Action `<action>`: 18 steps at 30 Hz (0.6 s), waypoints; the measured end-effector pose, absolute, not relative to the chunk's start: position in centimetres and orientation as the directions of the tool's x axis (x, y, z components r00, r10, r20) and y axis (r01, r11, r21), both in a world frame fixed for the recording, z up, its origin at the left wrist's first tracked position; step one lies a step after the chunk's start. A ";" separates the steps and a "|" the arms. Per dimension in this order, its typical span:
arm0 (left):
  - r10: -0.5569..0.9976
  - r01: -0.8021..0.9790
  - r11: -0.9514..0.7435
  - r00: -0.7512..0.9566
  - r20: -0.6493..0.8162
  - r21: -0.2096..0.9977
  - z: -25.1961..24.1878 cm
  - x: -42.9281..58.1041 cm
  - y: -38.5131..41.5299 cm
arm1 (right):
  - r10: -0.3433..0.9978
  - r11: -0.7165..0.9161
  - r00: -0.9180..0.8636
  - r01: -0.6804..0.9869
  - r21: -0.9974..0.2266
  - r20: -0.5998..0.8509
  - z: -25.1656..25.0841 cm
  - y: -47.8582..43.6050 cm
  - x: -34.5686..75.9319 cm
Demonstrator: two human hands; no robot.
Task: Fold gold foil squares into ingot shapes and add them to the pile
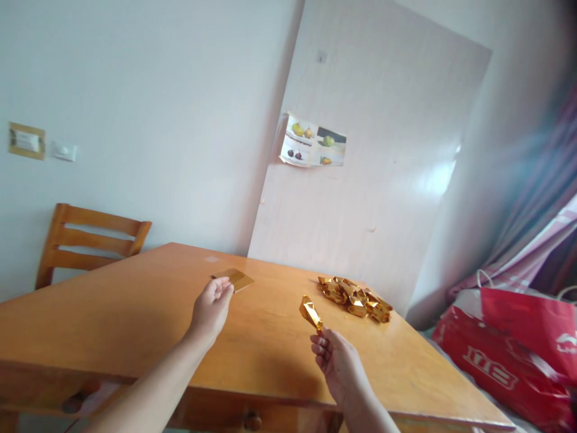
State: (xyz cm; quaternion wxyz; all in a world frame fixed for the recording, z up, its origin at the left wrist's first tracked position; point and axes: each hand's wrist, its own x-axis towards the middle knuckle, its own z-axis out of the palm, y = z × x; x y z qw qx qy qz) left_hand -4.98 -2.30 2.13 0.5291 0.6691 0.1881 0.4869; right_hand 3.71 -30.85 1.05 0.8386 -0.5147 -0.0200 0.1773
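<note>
My left hand [213, 304] is over the left-middle of the wooden table, its fingers closed on the near edge of a flat gold paper sheet [238, 279]. Whether the paper is one sheet or a thin stack, I cannot tell. My right hand [336, 364], above the table's front edge, pinches the lower end of a folded gold foil paper piece [310, 313]. That piece is shiny, creased and long, and it points up and away from the fingers. Beyond it, a pile of similar folded gold foil pieces [354, 296] lies at the table's back right.
The orange wooden table [148, 313] has drawers with round knobs [252, 421] along its front. A wooden chair [97, 234] stands at the far left. Red bags [505, 355] sit beyond the right edge, below a curtain [536, 174]. A picture sheet [314, 141] hangs on the panel behind.
</note>
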 end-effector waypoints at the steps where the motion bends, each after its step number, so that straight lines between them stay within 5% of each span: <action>1: 0.765 -0.254 -0.377 0.457 0.453 0.891 2.1 -4.4 -1.5 | 0.289 0.401 0.946 -0.258 -0.879 -0.146 1.0 -31.1 4.7; 18: 0.709 0.166 -0.599 0.564 0.423 0.783 0.4 0.6 9.2 | -0.101 0.330 0.972 -0.170 -0.929 -0.214 1.6 -32.6 21.8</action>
